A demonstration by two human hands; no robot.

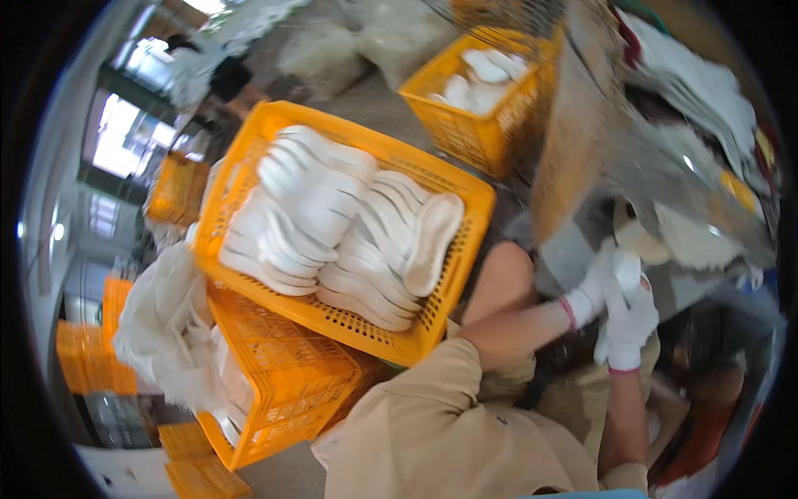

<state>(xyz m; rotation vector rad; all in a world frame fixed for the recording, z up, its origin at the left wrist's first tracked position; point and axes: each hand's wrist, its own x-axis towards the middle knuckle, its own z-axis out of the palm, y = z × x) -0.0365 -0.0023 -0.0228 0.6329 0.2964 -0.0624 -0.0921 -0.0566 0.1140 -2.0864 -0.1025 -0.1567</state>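
While holding a white piece (628,269), apparently unfinished, clamps it between left hand (595,287) and right hand (629,328), drawn close together. Points its visible end forward; cannot tell long axis. Farther left, cannot tell done from waiting among sole-shaped pieces (332,208) stacked in the yellow basket (468,256).

Gloved hands (629,326) hold a white piece (628,268) right of a yellow crate (382,143) of sole-shaped pieces (320,170).
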